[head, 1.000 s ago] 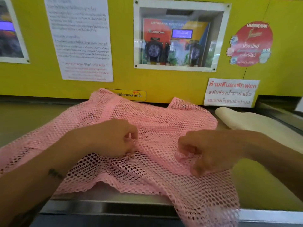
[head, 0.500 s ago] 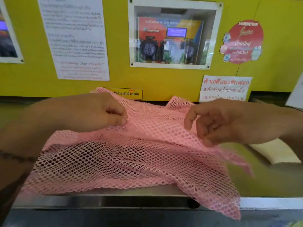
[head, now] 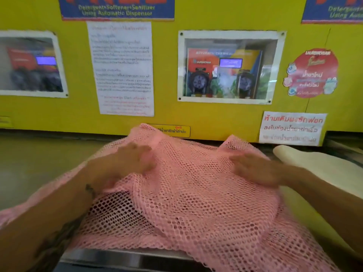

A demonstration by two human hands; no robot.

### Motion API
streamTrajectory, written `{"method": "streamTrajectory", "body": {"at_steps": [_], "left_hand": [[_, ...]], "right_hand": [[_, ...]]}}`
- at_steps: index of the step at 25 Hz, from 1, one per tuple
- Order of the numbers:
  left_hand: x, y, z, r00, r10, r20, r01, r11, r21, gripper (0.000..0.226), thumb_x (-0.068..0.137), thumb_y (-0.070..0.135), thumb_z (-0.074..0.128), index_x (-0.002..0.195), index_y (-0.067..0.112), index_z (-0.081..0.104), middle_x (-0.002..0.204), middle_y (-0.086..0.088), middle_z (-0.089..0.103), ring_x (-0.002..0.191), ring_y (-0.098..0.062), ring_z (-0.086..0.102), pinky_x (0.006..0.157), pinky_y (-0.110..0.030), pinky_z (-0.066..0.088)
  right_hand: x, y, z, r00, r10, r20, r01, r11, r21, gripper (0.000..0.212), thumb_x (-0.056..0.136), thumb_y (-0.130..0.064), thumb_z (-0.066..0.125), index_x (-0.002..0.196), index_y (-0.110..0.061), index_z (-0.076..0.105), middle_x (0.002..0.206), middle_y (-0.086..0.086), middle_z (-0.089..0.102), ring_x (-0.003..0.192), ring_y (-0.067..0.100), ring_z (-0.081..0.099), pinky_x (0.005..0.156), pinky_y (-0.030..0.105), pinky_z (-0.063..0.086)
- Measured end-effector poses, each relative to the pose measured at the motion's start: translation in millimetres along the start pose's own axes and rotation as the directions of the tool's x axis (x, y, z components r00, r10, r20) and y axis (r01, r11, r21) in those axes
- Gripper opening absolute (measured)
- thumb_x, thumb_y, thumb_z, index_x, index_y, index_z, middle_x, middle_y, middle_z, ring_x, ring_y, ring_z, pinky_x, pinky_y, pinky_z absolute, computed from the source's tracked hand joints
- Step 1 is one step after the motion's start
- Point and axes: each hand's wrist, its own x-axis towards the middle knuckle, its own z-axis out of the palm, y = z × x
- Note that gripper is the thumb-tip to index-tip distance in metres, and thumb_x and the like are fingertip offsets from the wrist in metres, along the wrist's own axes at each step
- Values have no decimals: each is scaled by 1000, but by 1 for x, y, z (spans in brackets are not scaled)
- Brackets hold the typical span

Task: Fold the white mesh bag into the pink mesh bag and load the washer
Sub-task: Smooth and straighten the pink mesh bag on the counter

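Observation:
The pink mesh bag (head: 192,197) lies spread over the machine top, its near edge hanging past the metal front rim. My left hand (head: 133,160) rests palm down on its far left part, fingers stretched out and blurred by motion. On the bag's right side my right hand (head: 255,167) also lies flat, fingers extended toward the middle. Neither hand pinches the mesh. The white mesh bag (head: 318,165), a cream-coloured folded bundle, sits on the top to the right of the pink bag, just past my right hand.
A yellow wall panel (head: 216,118) rises directly behind the bags, carrying paper notices (head: 121,69) and a windowed detergent dispenser (head: 227,71). The metal front rim (head: 121,258) of the machine top runs below the pink bag. More of the top surface (head: 39,165) stretches to the left.
Both hands had pinched and lifted a layer of the pink mesh; that layer is now laid down away from me and both hands lie flat on it. The camera has tilted up.

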Motion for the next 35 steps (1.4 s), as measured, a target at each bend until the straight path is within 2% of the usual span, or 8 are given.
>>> {"method": "streamTrajectory", "body": {"at_steps": [2, 5, 9, 12, 19, 22, 27, 35], "left_hand": [[7, -18, 14, 973, -156, 172, 147, 987, 61, 102, 71, 89, 26, 152, 37, -7, 164, -13, -2, 150, -34, -1, 119, -57, 8], [7, -22, 9, 976, -105, 189, 86, 991, 105, 107, 65, 93, 29, 151, 38, -4, 164, -9, 3, 150, -30, 8, 120, -52, 11], [-13, -1, -9, 995, 79, 53, -78, 997, -26, 63, 85, 60, 53, 143, 40, 38, 147, 8, 47, 127, -15, 49, 106, -31, 36], [-16, -8, -19, 989, 51, -139, -80, 973, -217, 33, 85, 47, 60, 117, 40, 62, 110, 10, 66, 95, -8, 61, 84, -27, 46], [28, -35, 6, 885, -334, -325, 258, 932, -256, 50, 90, 50, 48, 124, 17, 62, 127, -14, 64, 111, -30, 59, 96, -40, 48], [37, -48, 16, 884, -319, -341, 197, 917, -347, 49, 88, 52, 45, 101, 13, 71, 101, -15, 71, 96, -32, 64, 85, -40, 51], [41, -56, 21, 889, -280, -363, 50, 847, -530, 34, 78, 49, 52, 91, 24, 71, 91, 7, 72, 85, -14, 65, 80, -36, 53], [47, -54, 21, 808, -86, -583, -122, 943, -309, 8, 71, 21, 49, 66, 26, 52, 80, -1, 48, 80, -22, 52, 66, -34, 44]], "right_hand": [[14, 19, 14, 990, 70, 123, -63, 996, -62, 112, 57, -95, -5, 154, -38, -2, 166, -2, 1, 152, 21, -3, 120, 48, -3], [35, 40, -1, 974, 133, 182, -107, 983, -148, 126, 45, -101, -2, 154, -38, 6, 165, -1, 8, 152, 24, 6, 121, 50, 5], [57, 21, -45, 986, 144, 84, -108, 935, -337, 63, 87, -59, 53, 129, -13, 55, 144, 5, 51, 128, 30, 52, 108, 44, 41], [74, -30, -71, 998, 23, -55, -33, 983, -182, 50, 90, -39, 58, 137, -24, 49, 143, 2, 49, 124, 28, 51, 104, 40, 43], [148, -153, -62, 965, -134, -223, 132, 991, -22, 35, 87, -18, 44, 112, -14, 68, 122, 8, 66, 106, 29, 61, 91, 47, 52], [150, -172, -58, 976, -219, -17, 215, 970, -111, 33, 89, -10, 43, 107, -6, 70, 115, 12, 69, 100, 30, 65, 84, 43, 56], [127, -171, -72, 930, -333, 155, 258, 892, 371, 29, 91, -2, 48, 109, -14, 67, 91, 7, 70, 73, 18, 63, 61, 30, 54], [168, -187, -51, 948, -317, -23, 306, 890, 337, 26, 92, -7, 49, 101, -13, 73, 99, 2, 71, 81, 16, 64, 64, 28, 52]]}}
